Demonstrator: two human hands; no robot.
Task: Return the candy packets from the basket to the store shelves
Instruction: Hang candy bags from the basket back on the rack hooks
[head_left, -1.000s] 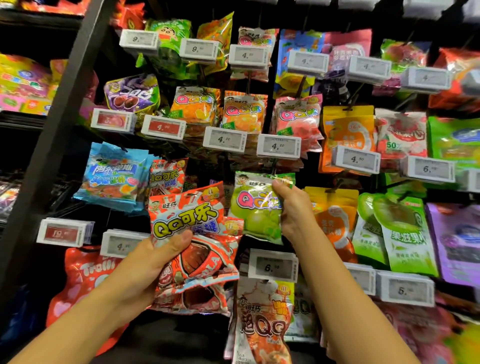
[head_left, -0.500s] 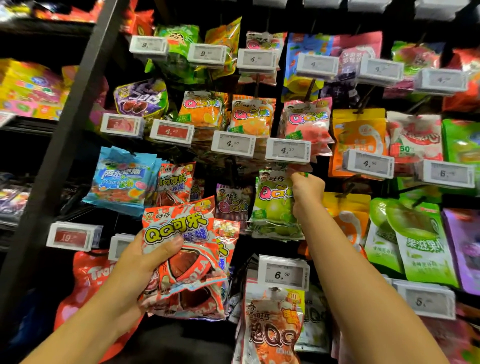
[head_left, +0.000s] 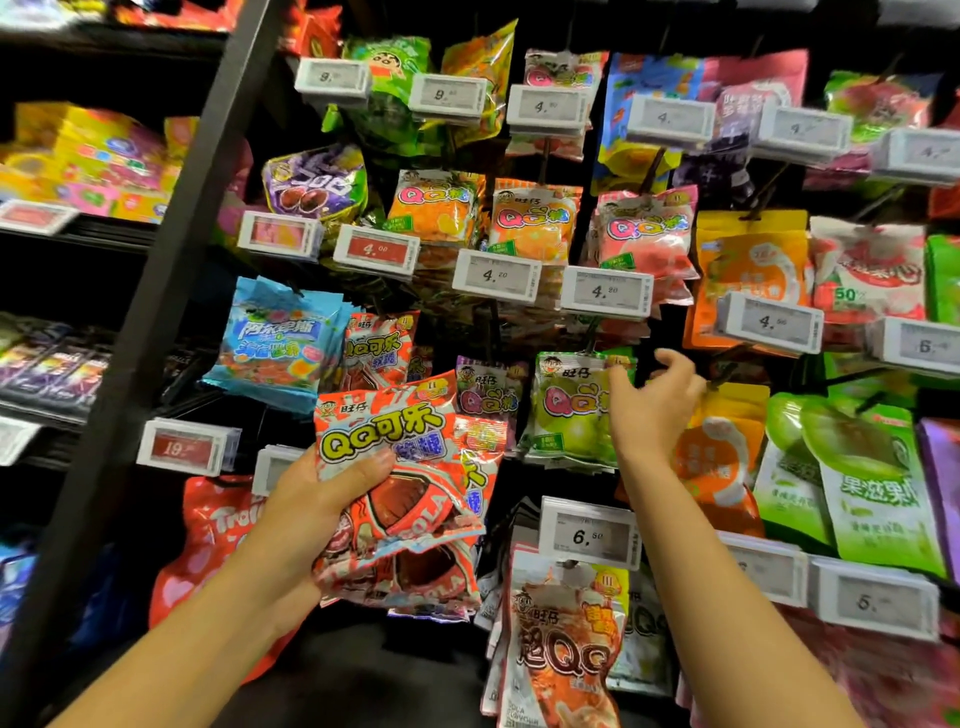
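Observation:
My left hand (head_left: 317, 499) grips a stack of red cola candy packets (head_left: 400, 483) in front of the lower shelf pegs. A green apple candy packet (head_left: 569, 410) hangs on a peg just under the 4.20 price tags. My right hand (head_left: 652, 402) is beside that green packet's right edge, fingers spread and relaxed, holding nothing. More red cola packets (head_left: 376, 345) of the same kind hang on a peg above and behind the stack I hold. The basket is out of view.
Rows of candy bags hang on pegs behind white price tags (head_left: 605, 291). A dark shelf upright (head_left: 171, 270) slants down the left, with boxed sweets on shelves beyond it. Large cola bags (head_left: 561, 639) hang low in the middle, green bags (head_left: 862, 478) at right.
My right hand pushed the green packet up onto its peg, then let go and opened beside it. My left hand kept the red cola stack and rose slightly.

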